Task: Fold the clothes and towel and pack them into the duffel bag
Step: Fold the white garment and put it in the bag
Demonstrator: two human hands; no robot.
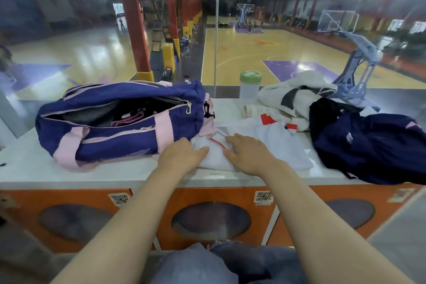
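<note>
1. The left hand lies flat on the near-left part of the white garment, its fingers straight and close together, pressing the cloth and gripping nothing
2. The right hand rests palm down on the same garment just at 3 o'clock of the left hand, fingers slightly spread and relaxed, holding nothing
3. The white garment, with red and grey trim, lies spread on the white desk at the centre, its left edge touching the bag
4. The navy and pink duffel bag sits at 10 o'clock of the hands, unzipped, with grey and pink cloth showing inside
5. A dark navy garment is heaped at 3 o'clock, hanging over the desk's near edge
6. A crumpled cream towel lies at 1 o'clock, beyond the white garment
7. A clear bottle with a green lid stands at 12 o'clock, by the glass
</note>
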